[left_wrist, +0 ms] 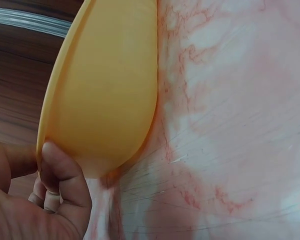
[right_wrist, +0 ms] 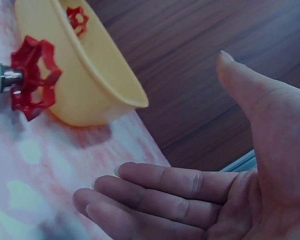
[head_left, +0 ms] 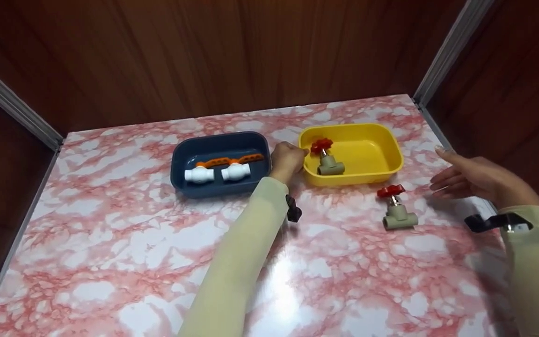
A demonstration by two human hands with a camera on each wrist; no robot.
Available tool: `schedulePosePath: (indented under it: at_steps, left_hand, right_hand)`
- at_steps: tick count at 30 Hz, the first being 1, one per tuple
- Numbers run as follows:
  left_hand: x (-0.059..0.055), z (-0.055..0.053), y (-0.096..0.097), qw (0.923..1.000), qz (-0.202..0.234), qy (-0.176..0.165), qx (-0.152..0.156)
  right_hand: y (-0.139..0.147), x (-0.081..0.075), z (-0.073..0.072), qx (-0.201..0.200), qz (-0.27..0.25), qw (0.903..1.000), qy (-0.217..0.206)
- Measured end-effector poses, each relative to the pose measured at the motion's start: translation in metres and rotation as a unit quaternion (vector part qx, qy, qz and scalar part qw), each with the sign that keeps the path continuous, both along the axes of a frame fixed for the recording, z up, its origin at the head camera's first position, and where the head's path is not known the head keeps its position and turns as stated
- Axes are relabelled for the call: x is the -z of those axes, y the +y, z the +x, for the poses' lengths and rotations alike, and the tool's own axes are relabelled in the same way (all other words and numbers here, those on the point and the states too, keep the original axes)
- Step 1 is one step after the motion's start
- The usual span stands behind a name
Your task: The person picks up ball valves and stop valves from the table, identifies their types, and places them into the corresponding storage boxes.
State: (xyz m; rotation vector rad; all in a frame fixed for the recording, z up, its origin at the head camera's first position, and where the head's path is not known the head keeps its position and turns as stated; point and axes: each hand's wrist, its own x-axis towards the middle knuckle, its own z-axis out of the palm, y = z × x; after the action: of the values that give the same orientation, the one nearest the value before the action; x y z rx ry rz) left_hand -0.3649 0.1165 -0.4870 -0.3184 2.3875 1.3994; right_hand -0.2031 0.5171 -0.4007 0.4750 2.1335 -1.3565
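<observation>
My left hand (head_left: 289, 160) pinches the left rim of a yellow tub (head_left: 363, 179); the left wrist view shows thumb and fingers on the tub's edge (left_wrist: 100, 90). Inside the tub, at its left end, lies a grey-green stop valve (head_left: 329, 166) with a red handwheel. A second stop valve (head_left: 399, 217) of the same kind stands on the table in front of the tub's right corner, its red handwheel (right_wrist: 36, 77) large in the right wrist view. To the right of both, my right hand (head_left: 480, 180) hovers with thumb and fingers spread, holding nothing.
A dark blue tub (head_left: 213, 189) to the left holds two white ball valves (head_left: 236, 172) with orange handles. The tabletop (head_left: 110, 262) has a red-and-white marbled surface. Brown wood-grain panels (head_left: 232, 61) with metal corner strips rise at the back and sides.
</observation>
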Motion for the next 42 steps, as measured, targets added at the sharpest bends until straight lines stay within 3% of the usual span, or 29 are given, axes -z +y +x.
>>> schedulePosePath:
  at_steps: [5, 10, 17, 21, 24, 27, 29, 35, 42]
  left_hand:
    - [-0.002, 0.004, 0.001, 0.9999, 0.006, -0.007, -0.007]
    - [0.003, 0.0, 0.001, 0.9999, -0.004, -0.013, -0.001]
    - [0.0, -0.001, 0.001, 0.9998, -0.001, -0.019, -0.009]
    - [-0.012, 0.012, 0.001, 0.9995, 0.011, -0.022, -0.022]
    - [-0.026, 0.027, -0.001, 0.9997, 0.011, -0.011, -0.021]
    - [-0.035, 0.034, -0.003, 0.9998, 0.008, -0.004, -0.019]
    - [-0.03, 0.029, -0.002, 0.9997, 0.008, -0.003, -0.021]
    - [-0.002, 0.004, 0.001, 0.9999, -0.001, -0.005, -0.014]
    - [0.008, 0.0, 0.002, 1.0, -0.004, 0.005, -0.006]
  right_hand:
    - [-0.005, 0.021, 0.005, -0.003, -0.025, 0.9996, -0.012]
    - [-0.015, 0.036, 0.011, -0.001, -0.029, 0.9993, -0.024]
    - [-0.028, 0.048, 0.015, -0.014, -0.034, 0.999, -0.026]
    - [-0.037, 0.049, 0.019, -0.041, -0.009, 0.9991, -0.008]
    - [-0.047, 0.047, 0.023, -0.055, 0.035, 0.9978, 0.014]
    - [-0.059, 0.042, 0.026, -0.063, 0.09, 0.9935, 0.031]
    - [-0.066, 0.039, 0.027, -0.066, 0.124, 0.9894, 0.036]
    - [-0.082, 0.038, 0.029, -0.063, 0.198, 0.9776, 0.031]
    - [-0.089, 0.044, 0.033, -0.07, 0.218, 0.9715, 0.06]
